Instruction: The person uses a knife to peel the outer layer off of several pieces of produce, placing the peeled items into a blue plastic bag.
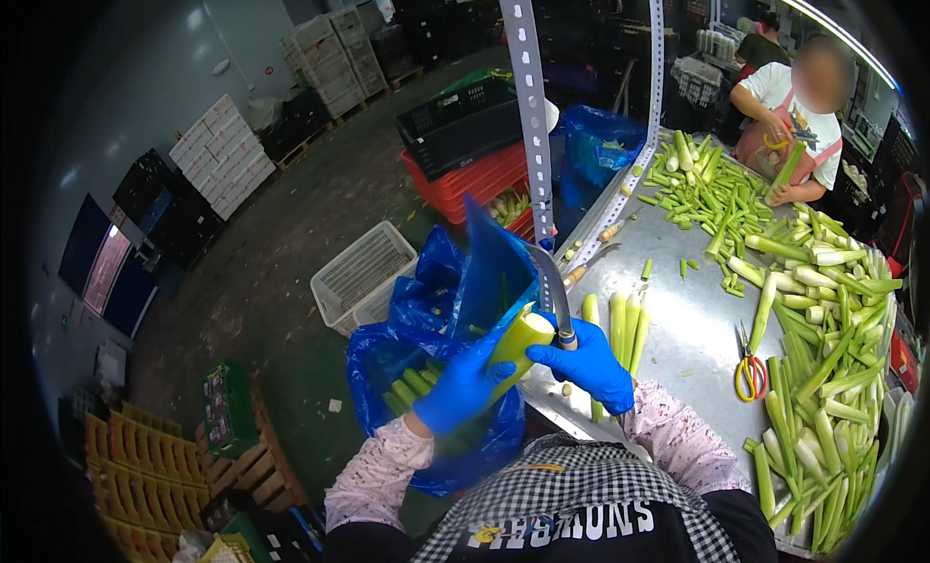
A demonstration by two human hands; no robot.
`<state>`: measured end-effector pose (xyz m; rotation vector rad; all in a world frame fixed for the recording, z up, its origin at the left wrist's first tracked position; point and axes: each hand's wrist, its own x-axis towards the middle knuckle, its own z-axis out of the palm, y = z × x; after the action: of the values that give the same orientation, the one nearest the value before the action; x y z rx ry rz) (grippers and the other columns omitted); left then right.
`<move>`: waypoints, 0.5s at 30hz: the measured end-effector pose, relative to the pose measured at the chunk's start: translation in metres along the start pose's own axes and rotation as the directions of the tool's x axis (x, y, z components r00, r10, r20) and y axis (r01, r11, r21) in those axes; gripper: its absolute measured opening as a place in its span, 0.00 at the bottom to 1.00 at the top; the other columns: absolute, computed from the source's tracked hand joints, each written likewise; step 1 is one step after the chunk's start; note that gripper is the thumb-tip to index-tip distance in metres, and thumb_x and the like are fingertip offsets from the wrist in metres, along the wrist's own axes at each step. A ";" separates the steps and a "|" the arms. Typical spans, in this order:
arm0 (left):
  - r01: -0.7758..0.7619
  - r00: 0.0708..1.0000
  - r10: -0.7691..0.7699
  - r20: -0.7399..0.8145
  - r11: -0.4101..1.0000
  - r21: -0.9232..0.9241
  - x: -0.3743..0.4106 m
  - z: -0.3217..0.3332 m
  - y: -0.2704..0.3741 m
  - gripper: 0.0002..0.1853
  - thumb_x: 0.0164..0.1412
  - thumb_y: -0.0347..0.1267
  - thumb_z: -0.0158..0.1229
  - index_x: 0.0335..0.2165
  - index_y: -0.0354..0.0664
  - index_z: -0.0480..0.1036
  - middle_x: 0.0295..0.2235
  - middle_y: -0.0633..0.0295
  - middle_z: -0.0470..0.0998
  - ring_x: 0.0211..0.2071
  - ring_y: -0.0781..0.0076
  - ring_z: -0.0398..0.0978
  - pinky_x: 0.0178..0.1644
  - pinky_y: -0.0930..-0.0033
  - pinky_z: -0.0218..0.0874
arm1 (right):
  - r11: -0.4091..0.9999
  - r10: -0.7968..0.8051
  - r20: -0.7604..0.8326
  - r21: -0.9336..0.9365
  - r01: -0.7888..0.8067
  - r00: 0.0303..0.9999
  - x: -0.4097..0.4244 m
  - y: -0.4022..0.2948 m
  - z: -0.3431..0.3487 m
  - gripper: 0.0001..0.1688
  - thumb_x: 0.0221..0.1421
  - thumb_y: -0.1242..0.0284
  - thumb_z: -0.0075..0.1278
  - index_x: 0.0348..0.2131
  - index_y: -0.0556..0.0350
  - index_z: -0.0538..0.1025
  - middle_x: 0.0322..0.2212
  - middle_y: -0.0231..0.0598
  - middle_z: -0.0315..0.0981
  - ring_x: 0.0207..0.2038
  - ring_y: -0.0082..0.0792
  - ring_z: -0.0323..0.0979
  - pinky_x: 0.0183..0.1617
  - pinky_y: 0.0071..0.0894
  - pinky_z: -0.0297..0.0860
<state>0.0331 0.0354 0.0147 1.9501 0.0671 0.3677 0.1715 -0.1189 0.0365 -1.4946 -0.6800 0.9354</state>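
Note:
My left hand (458, 391), in a blue glove, is closed around a thick green vegetable stalk (519, 348) with a pale cut end. My right hand (587, 363), gloved too, grips the handle of a knife with a curved blade (556, 290), which points up and away; its thumb rests against the stalk. Below my left hand, a blue plastic bag (363, 359) holds green stalks. A few trimmed stalks (629, 327) lie on the metal table (686, 308) beyond my right hand. Scissors with red and yellow handles (750, 378) lie further right.
A large pile of stalks (828, 359) covers the table's right side, with short cut pieces (697, 185) at its far end. A co-worker (792, 120) stands there with scissors and a stalk. Perforated metal posts (534, 112) rise at the table's left edge, near crates (461, 178) and a white basket (363, 272).

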 end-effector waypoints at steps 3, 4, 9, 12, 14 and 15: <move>0.081 0.987 -0.082 -0.138 0.997 -0.009 -0.005 0.010 -0.019 0.21 0.63 0.32 0.50 0.52 0.34 0.63 0.42 0.55 0.73 0.41 0.73 0.70 0.45 0.70 0.62 | 0.997 -0.013 -0.037 0.074 0.016 0.999 -0.001 0.012 -0.002 0.24 0.50 0.61 0.58 0.42 0.59 0.73 0.24 0.34 0.73 0.21 0.18 0.68 0.22 0.15 0.64; 0.110 0.977 -0.112 -0.182 0.994 -0.021 -0.003 0.015 -0.022 0.18 0.63 0.32 0.50 0.49 0.33 0.66 0.38 0.57 0.74 0.38 0.76 0.70 0.42 0.72 0.62 | 0.990 -0.075 -0.069 0.116 0.083 0.995 0.000 0.016 0.000 0.23 0.50 0.61 0.58 0.40 0.59 0.72 0.22 0.33 0.71 0.19 0.18 0.66 0.20 0.16 0.63; 0.192 0.957 -0.225 -0.183 0.965 -0.181 0.008 0.025 -0.025 0.14 0.65 0.34 0.47 0.40 0.32 0.70 0.30 0.64 0.74 0.32 0.81 0.68 0.36 0.75 0.61 | 0.986 -0.053 -0.089 0.156 0.067 0.995 0.000 0.027 -0.007 0.21 0.50 0.61 0.58 0.35 0.59 0.72 0.18 0.31 0.67 0.17 0.18 0.64 0.19 0.17 0.62; 0.305 0.927 -0.356 -0.121 0.900 -0.311 0.015 0.029 -0.022 0.15 0.66 0.35 0.45 0.39 0.33 0.71 0.30 0.66 0.73 0.30 0.83 0.67 0.35 0.75 0.61 | 0.971 -0.048 -0.098 0.229 0.070 0.994 0.002 0.040 -0.011 0.21 0.51 0.62 0.58 0.37 0.59 0.71 0.16 0.31 0.66 0.15 0.19 0.63 0.18 0.17 0.59; 0.385 0.890 -0.450 -0.069 0.825 -0.415 0.020 0.032 -0.011 0.15 0.66 0.36 0.45 0.39 0.33 0.71 0.29 0.66 0.73 0.30 0.83 0.66 0.35 0.76 0.61 | 0.944 -0.039 -0.098 0.324 0.069 0.994 0.008 0.055 -0.017 0.21 0.52 0.65 0.57 0.40 0.61 0.71 0.15 0.31 0.64 0.13 0.20 0.61 0.16 0.18 0.57; 0.386 0.886 -0.457 -0.078 0.821 -0.420 0.022 0.033 -0.011 0.15 0.66 0.36 0.45 0.38 0.34 0.71 0.29 0.66 0.73 0.30 0.83 0.66 0.35 0.75 0.61 | 0.936 -0.050 -0.095 0.343 0.080 0.994 0.009 0.057 -0.018 0.19 0.52 0.66 0.56 0.39 0.61 0.71 0.15 0.31 0.64 0.13 0.20 0.61 0.16 0.18 0.57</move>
<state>0.0646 0.0147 -0.0022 1.4444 0.5010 0.2305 0.1860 -0.1288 -0.0217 -1.1840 -0.4711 0.8841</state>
